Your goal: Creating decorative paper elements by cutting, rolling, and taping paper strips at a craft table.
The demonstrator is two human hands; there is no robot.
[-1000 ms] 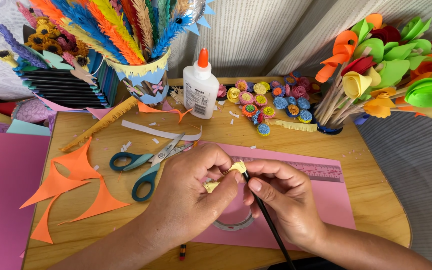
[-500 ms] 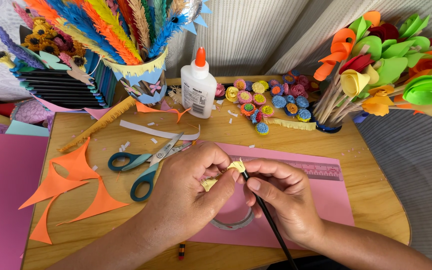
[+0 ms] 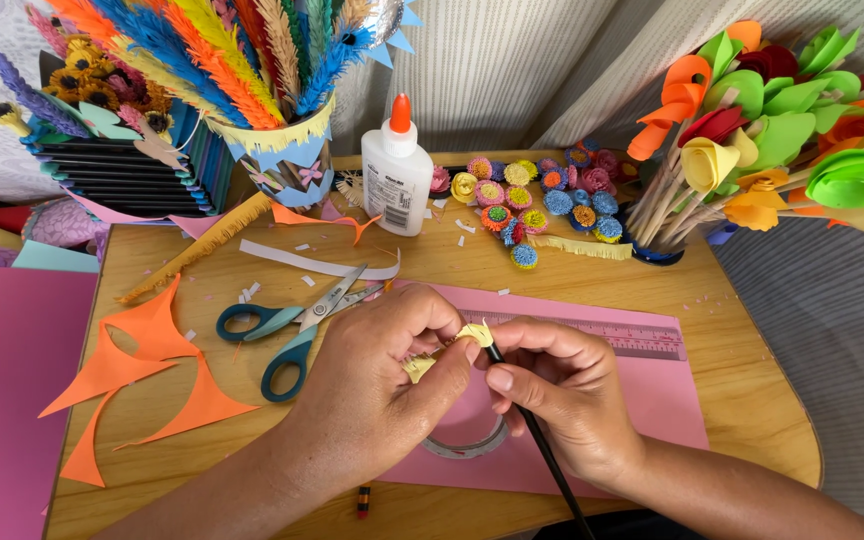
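My left hand (image 3: 377,385) and my right hand (image 3: 562,395) meet over a pink paper sheet (image 3: 652,395) near the table's front. Between their fingertips is a fringed yellow paper strip (image 3: 472,335), partly coiled around the tip of a thin black stick (image 3: 542,450). My right hand pinches the stick, which slants down toward me. My left hand's thumb and fingers hold the strip's loose end (image 3: 418,368). A tape ring (image 3: 467,445) lies on the pink sheet under my hands.
Teal-handled scissors (image 3: 287,325) and orange paper scraps (image 3: 142,370) lie left. A white glue bottle (image 3: 397,175) and several small paper flowers (image 3: 542,200) sit at the back. A cup of paper feathers (image 3: 287,150) stands back left; rolled paper flowers (image 3: 762,130) stand right. A pink ruler (image 3: 617,335) lies on the sheet.
Both hands stay in place over the pink sheet; the fingers shift slightly on the yellow strip at the stick's tip.
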